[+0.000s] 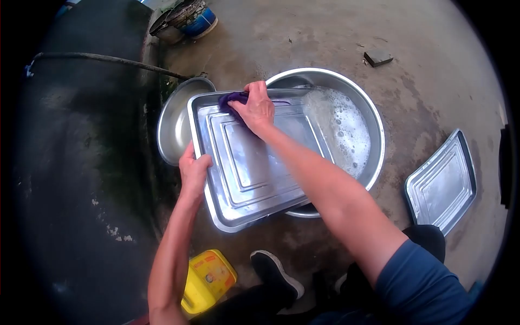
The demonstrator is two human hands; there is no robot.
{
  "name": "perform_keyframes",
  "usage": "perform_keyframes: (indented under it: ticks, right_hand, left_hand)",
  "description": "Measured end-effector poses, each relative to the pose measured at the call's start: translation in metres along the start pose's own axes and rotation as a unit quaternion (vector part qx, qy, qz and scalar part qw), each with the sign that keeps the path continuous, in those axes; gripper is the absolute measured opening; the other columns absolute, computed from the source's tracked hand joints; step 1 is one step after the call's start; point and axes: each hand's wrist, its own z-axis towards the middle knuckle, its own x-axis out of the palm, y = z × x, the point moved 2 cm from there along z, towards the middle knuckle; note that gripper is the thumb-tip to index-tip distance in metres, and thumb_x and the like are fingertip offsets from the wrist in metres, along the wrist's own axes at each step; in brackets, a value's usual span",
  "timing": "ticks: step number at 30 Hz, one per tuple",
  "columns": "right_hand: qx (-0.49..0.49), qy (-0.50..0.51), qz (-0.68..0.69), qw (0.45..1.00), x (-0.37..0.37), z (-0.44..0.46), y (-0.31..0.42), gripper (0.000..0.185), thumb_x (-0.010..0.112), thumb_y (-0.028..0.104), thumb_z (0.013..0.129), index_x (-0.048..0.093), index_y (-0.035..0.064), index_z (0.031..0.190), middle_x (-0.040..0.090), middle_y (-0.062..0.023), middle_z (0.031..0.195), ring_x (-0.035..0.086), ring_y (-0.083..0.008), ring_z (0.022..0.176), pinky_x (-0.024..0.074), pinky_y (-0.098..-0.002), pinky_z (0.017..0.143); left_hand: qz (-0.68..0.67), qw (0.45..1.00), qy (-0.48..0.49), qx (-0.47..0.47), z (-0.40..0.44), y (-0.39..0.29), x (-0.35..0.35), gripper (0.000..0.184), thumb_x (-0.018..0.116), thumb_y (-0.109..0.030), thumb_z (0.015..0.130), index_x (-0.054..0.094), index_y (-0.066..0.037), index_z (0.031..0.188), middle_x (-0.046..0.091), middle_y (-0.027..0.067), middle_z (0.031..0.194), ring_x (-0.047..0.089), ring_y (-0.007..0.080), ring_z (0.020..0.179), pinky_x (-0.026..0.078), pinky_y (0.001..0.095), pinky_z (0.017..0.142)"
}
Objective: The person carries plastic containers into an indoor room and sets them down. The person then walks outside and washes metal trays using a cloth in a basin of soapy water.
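A rectangular metal tray (252,162) is tilted over a large round metal basin (379,138), its right end down in foamy water (349,130). My left hand (194,167) grips the tray's left rim, thumb on the inner side. With my right hand (255,108) I press a dark purple cloth (234,101) against the tray near its upper rim; the fingers are closed around the cloth and partly reach over the rim. The tray hides the basin's left part.
Behind the tray on the left leans a metal bowl (176,127). A yellow jug (208,279) stands near my shoe (276,279). Another metal tray (441,184) lies at right. Farther off are a brick-like block (378,58), a blue-sided bucket (196,21) and a stick (108,59) across the dark left side.
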Motion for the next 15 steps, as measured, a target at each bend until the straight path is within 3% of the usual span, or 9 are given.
perform_keyframes:
  ticks: [3,5,7,11,15]
  right_hand:
    - [0.011,-0.038,-0.038,0.998,-0.012,-0.009,-0.033,0.040,0.076,0.028,0.071,0.053,0.0047,0.094,0.048,-0.0126,0.104,0.055,-0.0302,0.099,0.0474,-0.0423,0.078]
    - [0.070,-0.099,-0.124,0.985,-0.023,-0.014,-0.073,0.036,0.072,0.028,0.075,0.055,0.0045,0.095,0.050,-0.0125,0.105,0.053,-0.0308,0.102,0.0456,-0.0420,0.083]
    - [0.254,-0.115,-0.197,0.940,-0.041,-0.015,-0.105,0.036,0.070,0.029,0.078,0.056,0.0038,0.100,0.051,-0.0126,0.108,0.052,-0.0316,0.103,0.0434,-0.0433,0.087]
    - [0.242,-0.109,-0.244,0.933,-0.057,-0.024,-0.116,0.037,0.067,0.032,0.080,0.058,0.0045,0.104,0.052,-0.0125,0.110,0.052,-0.0315,0.105,0.0434,-0.0458,0.087]
    - [0.130,-0.064,-0.145,0.979,-0.031,-0.040,-0.084,0.033,0.067,0.030,0.078,0.060,0.0044,0.098,0.054,-0.0141,0.104,0.052,-0.0341,0.102,0.0444,-0.0462,0.084]
  left_hand:
    - [-0.006,1.000,0.000,0.007,-0.002,0.006,0.000,0.056,0.044,0.000,0.070,0.050,0.004,0.125,0.063,0.0125,0.105,0.062,0.0190,0.089,0.048,0.0281,0.081]
    - [-0.004,1.000,0.001,0.002,-0.005,0.005,0.000,0.055,0.043,0.000,0.071,0.050,0.004,0.125,0.063,0.0140,0.107,0.063,0.0211,0.092,0.049,0.0302,0.083]
    - [0.000,1.000,-0.003,-0.004,-0.004,0.010,-0.002,0.055,0.043,0.000,0.071,0.049,0.004,0.126,0.063,0.0146,0.107,0.063,0.0220,0.092,0.049,0.0311,0.083]
    - [-0.009,1.000,-0.003,-0.010,-0.004,0.012,-0.002,0.056,0.042,0.001,0.072,0.049,0.004,0.127,0.062,0.0150,0.109,0.063,0.0228,0.092,0.049,0.0320,0.084]
    - [-0.012,1.000,-0.004,-0.006,-0.001,0.014,-0.002,0.055,0.043,0.001,0.072,0.049,0.003,0.127,0.062,0.0152,0.110,0.063,0.0225,0.093,0.049,0.0322,0.084]
